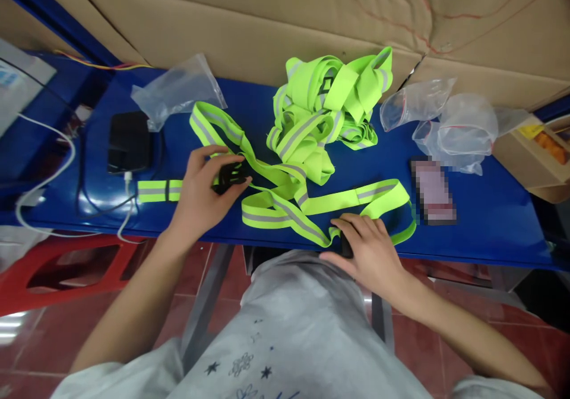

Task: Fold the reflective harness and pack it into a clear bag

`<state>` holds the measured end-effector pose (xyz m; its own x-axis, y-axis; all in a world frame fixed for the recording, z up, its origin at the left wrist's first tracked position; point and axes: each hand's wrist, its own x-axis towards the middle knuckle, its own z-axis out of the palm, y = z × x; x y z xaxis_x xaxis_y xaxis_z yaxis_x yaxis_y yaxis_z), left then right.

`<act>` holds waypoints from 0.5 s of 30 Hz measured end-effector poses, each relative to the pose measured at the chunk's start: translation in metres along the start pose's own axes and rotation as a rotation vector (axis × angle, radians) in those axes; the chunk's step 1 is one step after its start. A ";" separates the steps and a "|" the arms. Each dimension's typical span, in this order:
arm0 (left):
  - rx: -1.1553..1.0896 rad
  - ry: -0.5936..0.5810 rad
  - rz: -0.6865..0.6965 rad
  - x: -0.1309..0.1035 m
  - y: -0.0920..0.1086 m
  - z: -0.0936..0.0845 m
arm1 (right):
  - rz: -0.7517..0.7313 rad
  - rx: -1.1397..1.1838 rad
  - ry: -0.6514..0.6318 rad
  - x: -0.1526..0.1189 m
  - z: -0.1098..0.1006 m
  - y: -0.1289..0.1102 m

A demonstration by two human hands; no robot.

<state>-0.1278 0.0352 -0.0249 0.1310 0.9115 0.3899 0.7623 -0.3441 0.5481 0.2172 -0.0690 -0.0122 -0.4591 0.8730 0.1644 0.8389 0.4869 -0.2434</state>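
Observation:
A neon-yellow reflective strap (329, 201) with a grey stripe lies in loose loops on the blue table. My left hand (202, 188) is closed on a black plastic buckle (232, 176) attached to the strap, and a short strap end (151, 191) sticks out to its left. At the table's front edge, my right hand (371, 250) is closed round another black piece (346, 246) on the strap, mostly hidden by the fingers. Behind both hands sits a tangled heap of the same straps (312, 111).
On the blue table (499, 227) are a phone (433, 191) at right, clear plastic bags (467, 126) behind it, and another clear bag (180, 90) at back left. A black box (129, 142) with white cables stands at left. Cardboard (200, 25) lines the back. A red stool (66, 268) is below.

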 end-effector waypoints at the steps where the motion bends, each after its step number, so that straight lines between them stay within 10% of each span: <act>1: -0.001 -0.025 -0.005 0.000 0.001 0.002 | -0.024 -0.012 -0.022 0.004 0.001 -0.002; 8: 0.011 -0.212 -0.004 -0.007 -0.003 0.012 | -0.442 -0.142 0.559 0.013 -0.018 0.013; 11: 0.007 -0.191 0.014 -0.010 0.004 0.008 | -0.463 -0.077 0.466 0.008 -0.031 0.025; 15: -0.042 -0.024 0.012 -0.005 0.001 -0.011 | -0.117 0.190 0.305 -0.008 -0.048 0.044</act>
<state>-0.1343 0.0273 -0.0180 0.1558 0.9121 0.3792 0.7336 -0.3639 0.5740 0.2723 -0.0561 0.0220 -0.4166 0.7774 0.4713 0.7035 0.6041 -0.3745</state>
